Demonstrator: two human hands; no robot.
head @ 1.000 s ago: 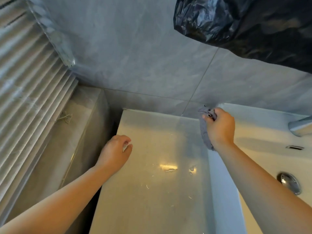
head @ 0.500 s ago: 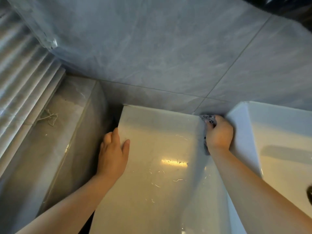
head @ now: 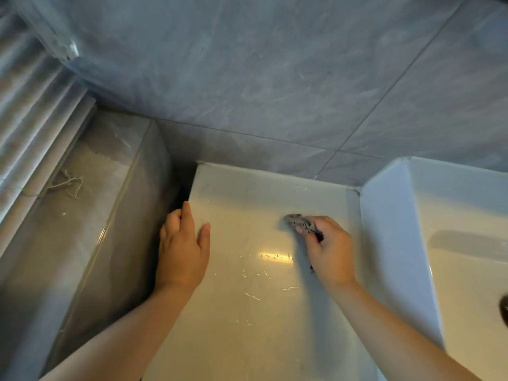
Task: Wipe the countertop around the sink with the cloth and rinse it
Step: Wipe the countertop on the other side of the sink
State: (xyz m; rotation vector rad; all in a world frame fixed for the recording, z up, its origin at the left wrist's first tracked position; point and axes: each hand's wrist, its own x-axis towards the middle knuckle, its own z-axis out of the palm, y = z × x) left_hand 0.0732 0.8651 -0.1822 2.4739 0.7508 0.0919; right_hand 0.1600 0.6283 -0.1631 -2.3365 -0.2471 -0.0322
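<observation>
On the pale countertop [head: 247, 312], just left of the sink's raised wall, lies the small grey cloth [head: 297, 220], bunched up and pressed to the surface by the right hand [head: 330, 250], whose fingers curl round it so that only a wad pokes out ahead of the fingertips. So tight a wad likely covers little ground per stroke, so streaks may go unwiped, and the thin pale strands [head: 253, 296] scattered nearer the person could simply be pushed about, or off the left edge into the dark gap, rather than gathered. The left hand [head: 181, 254] rests flat at that left edge with straight fingers, holding nothing; if the glossy surface is wet, a hand braced there might slip. Rinsing is not yet begun. To the right the sink [head: 384, 243] shows a sloping white basin and part of a drain fitting [head: 504, 309] at the frame's edge; whether water sits in it cannot be told.
</observation>
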